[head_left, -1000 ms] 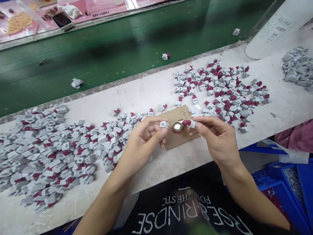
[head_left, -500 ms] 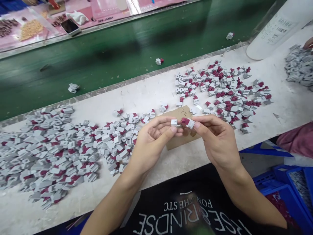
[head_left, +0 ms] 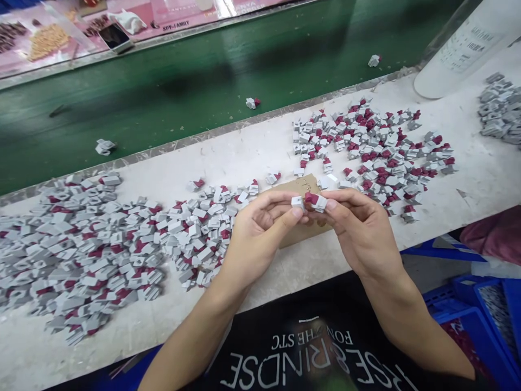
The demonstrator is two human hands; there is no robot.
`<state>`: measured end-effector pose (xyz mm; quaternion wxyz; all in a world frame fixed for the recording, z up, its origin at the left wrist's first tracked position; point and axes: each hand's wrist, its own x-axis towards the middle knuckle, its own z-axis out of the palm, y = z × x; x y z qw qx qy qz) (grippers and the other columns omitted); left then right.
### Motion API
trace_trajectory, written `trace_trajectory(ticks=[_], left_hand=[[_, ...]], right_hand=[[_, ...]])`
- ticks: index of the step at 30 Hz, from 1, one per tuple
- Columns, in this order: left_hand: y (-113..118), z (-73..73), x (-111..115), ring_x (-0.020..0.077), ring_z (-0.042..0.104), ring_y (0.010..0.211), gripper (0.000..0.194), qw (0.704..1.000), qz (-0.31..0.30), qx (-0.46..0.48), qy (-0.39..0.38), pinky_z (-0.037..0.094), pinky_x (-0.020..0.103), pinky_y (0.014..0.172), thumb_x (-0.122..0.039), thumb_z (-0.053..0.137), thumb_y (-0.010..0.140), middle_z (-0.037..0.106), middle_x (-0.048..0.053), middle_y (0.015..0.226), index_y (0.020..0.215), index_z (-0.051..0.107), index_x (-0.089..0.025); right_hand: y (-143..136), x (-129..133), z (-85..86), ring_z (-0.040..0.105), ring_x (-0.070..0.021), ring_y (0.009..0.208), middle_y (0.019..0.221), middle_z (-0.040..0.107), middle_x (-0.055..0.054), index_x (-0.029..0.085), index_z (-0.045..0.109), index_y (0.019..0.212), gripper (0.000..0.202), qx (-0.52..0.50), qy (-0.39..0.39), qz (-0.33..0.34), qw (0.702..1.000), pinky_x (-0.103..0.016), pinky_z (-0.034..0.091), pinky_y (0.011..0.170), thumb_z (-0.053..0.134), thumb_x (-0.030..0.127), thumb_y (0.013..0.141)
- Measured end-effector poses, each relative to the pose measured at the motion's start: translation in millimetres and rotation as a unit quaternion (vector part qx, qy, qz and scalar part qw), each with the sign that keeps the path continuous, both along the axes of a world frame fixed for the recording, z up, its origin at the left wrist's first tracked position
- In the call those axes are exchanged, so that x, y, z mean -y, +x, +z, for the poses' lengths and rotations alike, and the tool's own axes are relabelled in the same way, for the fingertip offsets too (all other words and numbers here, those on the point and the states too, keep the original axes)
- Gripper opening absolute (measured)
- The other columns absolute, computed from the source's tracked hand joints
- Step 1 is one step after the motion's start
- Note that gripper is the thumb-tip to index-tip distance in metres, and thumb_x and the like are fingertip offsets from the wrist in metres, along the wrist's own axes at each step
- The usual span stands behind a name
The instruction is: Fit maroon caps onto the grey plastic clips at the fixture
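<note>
Between the thumb and fingers of my left hand (head_left: 260, 233) is a small grey plastic block (head_left: 297, 202). My right hand (head_left: 362, 228) pinches a grey-and-maroon plastic piece (head_left: 316, 201), its maroon end turned toward the block. The two parts are very close; whether they touch I cannot tell. Below the hands a piece of brown cardboard (head_left: 301, 233) lies on the white table (head_left: 260, 288). A pile of grey and maroon pieces (head_left: 199, 233) spreads to the left of my left hand, and another pile of such pieces (head_left: 366, 141) lies beyond my right hand.
A green conveyor belt (head_left: 171, 98) runs behind the table, with a few loose pieces on it. At the back right stands a white cylindrical container (head_left: 459, 54), near a grey pile (head_left: 500, 108). Blue crates (head_left: 468, 320) sit low at the right.
My left hand has brought the grey block rightward, closing the gap to the maroon end of the other piece. The pieces on the belt have shifted left in view.
</note>
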<state>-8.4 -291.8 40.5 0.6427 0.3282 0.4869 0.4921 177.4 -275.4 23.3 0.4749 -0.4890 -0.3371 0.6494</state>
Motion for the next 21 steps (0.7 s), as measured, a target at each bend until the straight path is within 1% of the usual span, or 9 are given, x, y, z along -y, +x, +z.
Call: trace_trajectory(ticks=[4,8,12,15,17,18,20,21], left_hand=[[0.1,-0.2,-0.6,0.0202,0.086,0.099,0.012,1.000,-0.008,-0.013,0.003,0.072,0.033,0.098,-0.027,0.090,0.101,0.089,0.006,0.107,0.112,0.087,-0.021],[-1.7,3.0,-1.5,0.0206,0.087,0.097,0.012,0.999,-0.016,-0.028,0.002,0.073,0.032,0.095,-0.026,0.090,0.101,0.090,0.006,0.106,0.111,0.086,-0.021],[-7.9,9.1,-4.0,0.0193,0.087,0.095,0.011,0.998,-0.031,-0.058,0.023,0.072,0.029,0.092,-0.021,0.091,0.098,0.090,0.004,0.102,0.108,0.087,-0.021],[-18.1,13.3,-7.3,0.0188,0.087,0.097,0.013,0.996,-0.035,-0.080,0.036,0.072,0.027,0.092,-0.021,0.092,0.097,0.090,0.005,0.105,0.110,0.088,-0.022],[-28.4,14.7,-9.6,0.0186,0.086,0.096,0.016,0.995,-0.036,-0.084,0.031,0.071,0.027,0.089,-0.023,0.094,0.095,0.089,0.006,0.105,0.109,0.087,-0.021],[-34.6,15.0,-10.6,0.0184,0.086,0.094,0.017,0.996,-0.033,-0.083,0.024,0.071,0.027,0.088,-0.025,0.095,0.094,0.088,0.005,0.104,0.108,0.086,-0.021],[-47.9,15.2,-11.8,0.0175,0.084,0.088,0.021,0.996,-0.008,-0.084,0.012,0.070,0.027,0.085,-0.030,0.097,0.093,0.085,0.004,0.099,0.106,0.083,-0.021],[-54.4,15.4,-12.0,0.0170,0.083,0.086,0.022,0.996,0.013,-0.090,0.009,0.069,0.027,0.083,-0.031,0.097,0.092,0.084,0.004,0.098,0.105,0.082,-0.021]], right_hand=[[0.4,0.6,0.1,0.085,-0.0230,0.086,0.095,0.088,-0.002,0.030,0.089,0.102,0.019,0.027,0.019,0.004,0.999,-0.042,0.074,0.083,0.096,0.046,0.094],[1.1,-0.9,1.6,0.086,-0.0214,0.089,0.097,0.088,-0.002,0.031,0.091,0.102,0.009,0.054,0.039,0.010,0.998,-0.036,0.074,0.082,0.094,0.038,0.097],[-0.1,-1.3,8.0,0.087,-0.0212,0.089,0.098,0.089,-0.003,0.030,0.092,0.103,0.005,0.087,0.076,0.051,0.992,-0.034,0.075,0.083,0.093,0.032,0.098],[-2.2,-5.1,17.2,0.087,-0.0213,0.092,0.098,0.089,-0.003,0.029,0.091,0.103,0.004,0.082,0.095,0.084,0.989,-0.034,0.074,0.085,0.091,0.029,0.099],[-5.1,-17.2,23.7,0.087,-0.0208,0.093,0.099,0.088,-0.003,0.028,0.089,0.105,0.004,0.070,0.101,0.134,0.983,-0.034,0.073,0.084,0.088,0.030,0.102],[-8.1,-27.9,26.2,0.086,-0.0207,0.093,0.100,0.088,-0.003,0.027,0.088,0.105,0.004,0.067,0.103,0.177,0.976,-0.034,0.072,0.084,0.086,0.029,0.103],[-21.0,-60.3,28.2,0.085,-0.0215,0.093,0.100,0.088,-0.004,0.024,0.087,0.106,0.006,0.087,0.120,0.273,0.951,-0.035,0.071,0.084,0.083,0.027,0.102],[-32.3,-81.3,27.2,0.084,-0.0225,0.093,0.101,0.087,-0.005,0.023,0.086,0.106,0.008,0.116,0.136,0.307,0.935,-0.037,0.070,0.085,0.081,0.025,0.101]])
